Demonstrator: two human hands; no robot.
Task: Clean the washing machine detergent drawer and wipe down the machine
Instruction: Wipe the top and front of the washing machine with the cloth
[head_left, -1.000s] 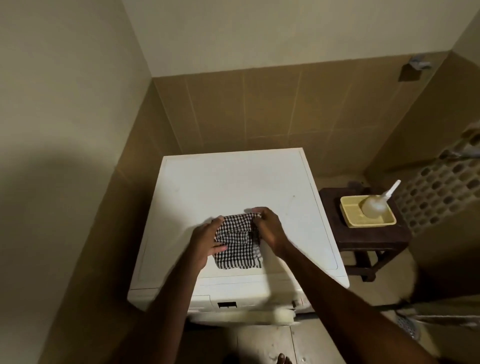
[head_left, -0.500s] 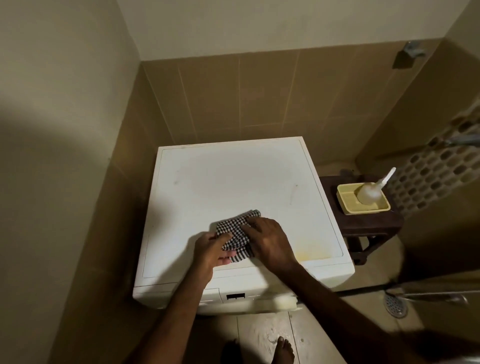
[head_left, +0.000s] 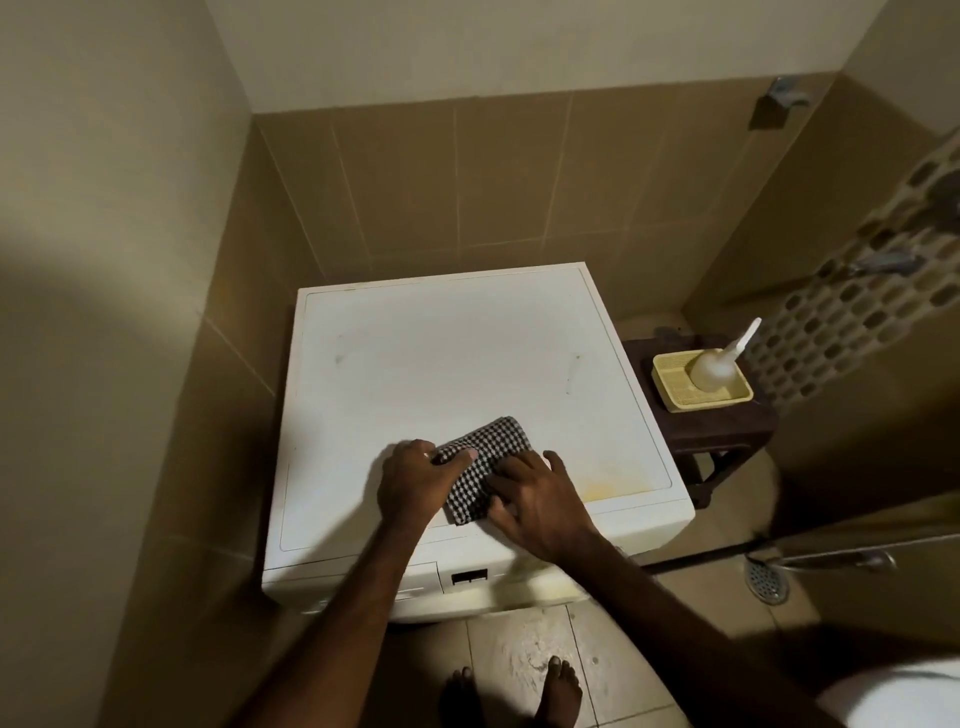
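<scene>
Head view: white washing machine (head_left: 457, 364) seen from above, pushed into a tiled corner, back edge near the rear wall. Checked black-and-white cloth (head_left: 485, 465) lies folded on the lid, toward the front edge, about mid-width, tilted diagonally. Left hand (head_left: 413, 480) sits at the cloth's left end, fingers curled, thumb lying across the fabric, so it pinches that end. Right hand (head_left: 540, 501) lies over the cloth's right and front part, fingers spread and fairly straight, pressing flat on it and on the lid; not gripping. Both forearms come in from the bottom of the frame. Lid has faint grey smudges near the left and right back areas and a yellowish stain (head_left: 605, 488) near the front right corner. Front panel below the lid shows the detergent drawer (head_left: 410, 584) at the left, closed as far as I can tell, and a small dark display (head_left: 469, 577) just beside it. Right of the machine, a dark wooden stool (head_left: 722, 431) carries a yellow tray (head_left: 675, 400) with a pale squeeze bottle (head_left: 719, 364) in it, nozzle angled up right. Floor drain (head_left: 768, 579) at right. Bare feet (head_left: 558, 691) on the floor tiles at bottom.
</scene>
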